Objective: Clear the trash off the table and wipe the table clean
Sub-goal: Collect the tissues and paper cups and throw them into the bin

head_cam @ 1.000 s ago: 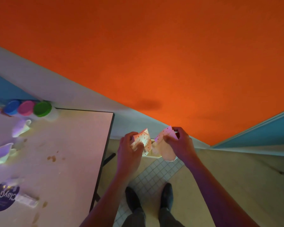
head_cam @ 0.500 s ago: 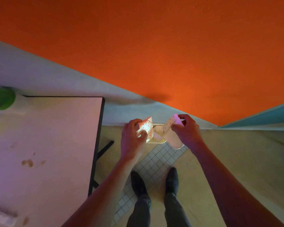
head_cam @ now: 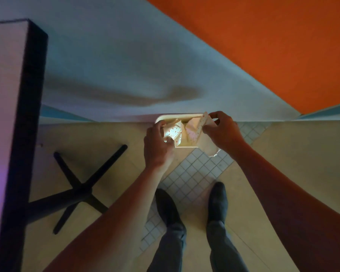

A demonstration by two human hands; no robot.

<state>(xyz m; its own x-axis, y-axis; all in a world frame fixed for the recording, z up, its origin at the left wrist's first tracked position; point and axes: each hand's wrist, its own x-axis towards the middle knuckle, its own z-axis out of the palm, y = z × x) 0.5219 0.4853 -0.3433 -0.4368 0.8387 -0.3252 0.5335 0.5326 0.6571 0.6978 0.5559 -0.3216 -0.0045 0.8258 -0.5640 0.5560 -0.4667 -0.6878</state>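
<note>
Two hands hold crumpled, dotted paper trash over a small pale bin, just right of the frame's centre. The fingers (head_cam: 166, 141) of the left hand (head_cam: 157, 148) are curled round a scrunched paper piece with red dots (head_cam: 174, 131), gripping it at its lower edge. The fingers (head_cam: 214, 115) of the right hand (head_cam: 223, 132) pinch the top corner of a second dotted paper piece (head_cam: 196, 128), which hangs down folded; a pale torn scrap (head_cam: 214, 152) shows beneath that wrist, though whether the hand holds it cannot be told. Both pieces sit above the opening of the bin (head_cam: 177, 115), a cream rectangular container standing on the floor against the wall. Neither piece is released yet.

Outward from the hands, bare forearms run to the lower corners of the frame. Below them are two dark shoes on a strip of small white tiles (head_cam: 192, 173) set in beige flooring. At the far left, the tabletop (head_cam: 4, 85) appears as a pale slab with a dark edge, its black cross-shaped base (head_cam: 81, 189) on the floor beside it. An orange wall fills the upper right.

The step in hand appears to be dropping the trash into the bin. The next move likely calls for loosening both grips so the paper falls inside the rim, then turning to the tabletop on the left for any remaining trash and the wiping.
</note>
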